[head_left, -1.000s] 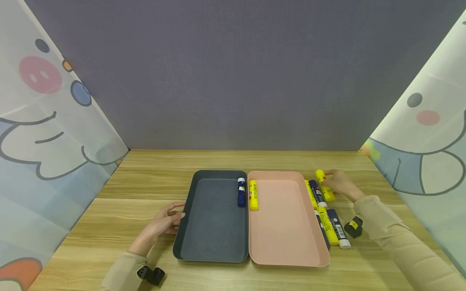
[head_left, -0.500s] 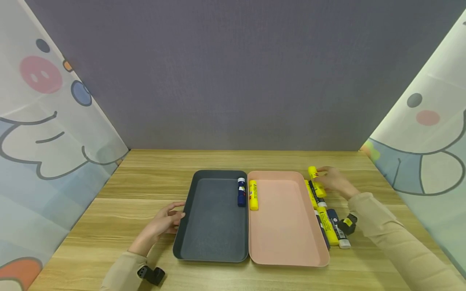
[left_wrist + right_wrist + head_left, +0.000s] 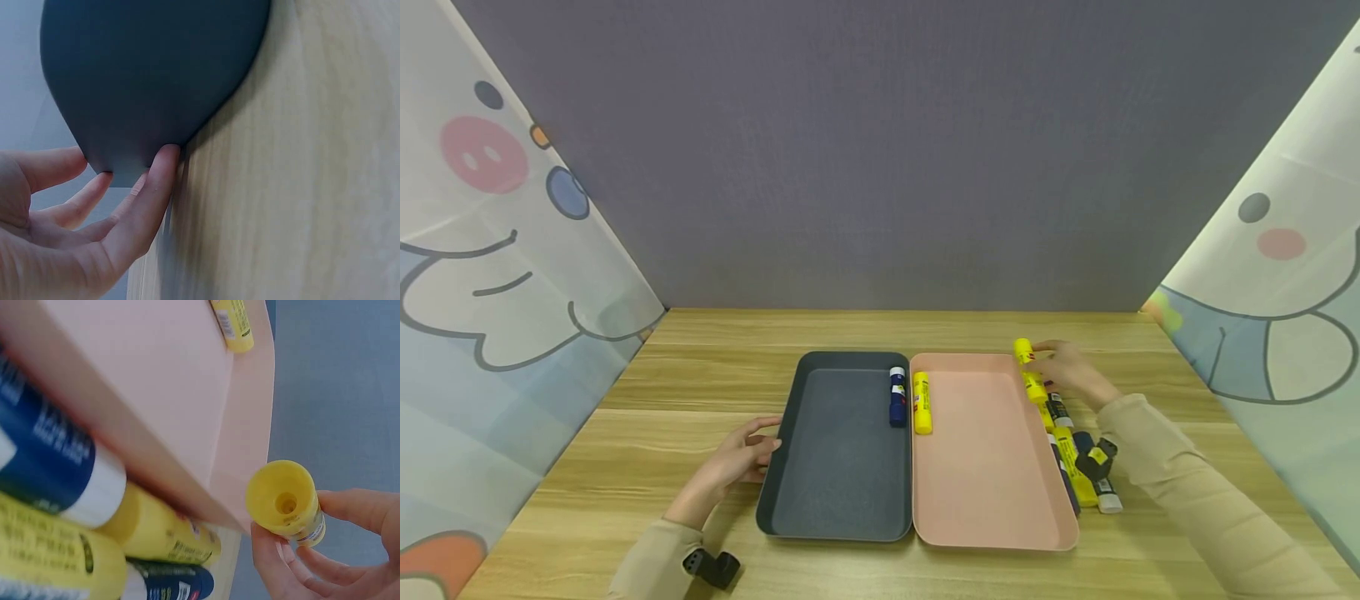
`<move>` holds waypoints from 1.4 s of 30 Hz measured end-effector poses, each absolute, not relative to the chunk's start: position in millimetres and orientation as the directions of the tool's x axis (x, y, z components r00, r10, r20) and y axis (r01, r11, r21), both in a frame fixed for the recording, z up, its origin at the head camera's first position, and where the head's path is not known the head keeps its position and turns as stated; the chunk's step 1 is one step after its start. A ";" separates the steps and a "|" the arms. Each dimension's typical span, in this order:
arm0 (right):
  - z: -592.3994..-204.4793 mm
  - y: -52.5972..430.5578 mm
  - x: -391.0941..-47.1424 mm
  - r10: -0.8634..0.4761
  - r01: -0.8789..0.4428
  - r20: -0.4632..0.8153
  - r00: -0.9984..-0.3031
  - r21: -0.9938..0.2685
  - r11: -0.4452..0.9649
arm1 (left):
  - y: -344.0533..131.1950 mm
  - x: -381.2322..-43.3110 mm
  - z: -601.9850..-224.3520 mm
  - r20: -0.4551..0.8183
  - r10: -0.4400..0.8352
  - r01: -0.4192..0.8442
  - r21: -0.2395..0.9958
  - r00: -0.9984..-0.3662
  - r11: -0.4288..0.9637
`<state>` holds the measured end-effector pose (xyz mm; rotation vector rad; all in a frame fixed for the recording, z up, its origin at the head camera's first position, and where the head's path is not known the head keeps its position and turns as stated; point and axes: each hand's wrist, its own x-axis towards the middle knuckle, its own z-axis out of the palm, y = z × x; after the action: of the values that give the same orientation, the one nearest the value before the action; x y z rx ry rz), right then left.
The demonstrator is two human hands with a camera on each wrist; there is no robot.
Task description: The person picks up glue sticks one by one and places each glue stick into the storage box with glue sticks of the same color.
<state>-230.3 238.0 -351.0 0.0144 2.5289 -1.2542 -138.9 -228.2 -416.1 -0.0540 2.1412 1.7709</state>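
My right hand [image 3: 1069, 368] pinches a yellow glue stick [image 3: 1028, 372] between thumb and fingers, up over the far right corner of the pink tray [image 3: 992, 500]. In the right wrist view the glue stick [image 3: 284, 499] points its hollow base toward the camera. My left hand [image 3: 737, 457] touches the left side of the dark grey tray [image 3: 835, 467]; its fingertips rest along the outer wall [image 3: 156, 94] in the left wrist view. A dark blue glue stick [image 3: 897, 397] lies in the grey tray by its right wall. Another yellow glue stick [image 3: 922, 403] lies along the pink tray's left wall.
Just right of the pink tray lie several loose glue sticks, among them a yellow one [image 3: 1073, 467] and a blue one with a white end [image 3: 1108, 498]. The trays stand side by side on the wooden table [image 3: 730, 358], with a grey panel [image 3: 880, 167] behind.
My right hand has carried the yellow glue stick leftward from above the loose glue sticks to the pink tray's far right corner. The left hand has stayed in place.
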 end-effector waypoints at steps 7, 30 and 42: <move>-354.6 224.6 -233.8 -0.123 0.179 -0.313 -0.942 -0.776 0.605 | -227.5 -138.4 -415.7 -0.296 0.195 -0.253 0.943 -0.935 0.217; -363.6 179.6 -238.0 -0.147 0.176 -0.311 -0.939 -0.802 0.571 | -229.3 -138.3 -416.2 -0.291 0.216 -0.250 0.947 -0.932 0.201; -373.7 164.4 -241.0 -0.149 0.171 -0.318 -0.936 -0.784 0.597 | -229.6 -138.3 -416.8 -0.289 0.217 -0.247 0.948 -0.932 0.200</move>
<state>-241.0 164.4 -373.7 0.0177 2.4761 -1.2699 -138.3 -229.6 -416.8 -0.0281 2.1222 1.7840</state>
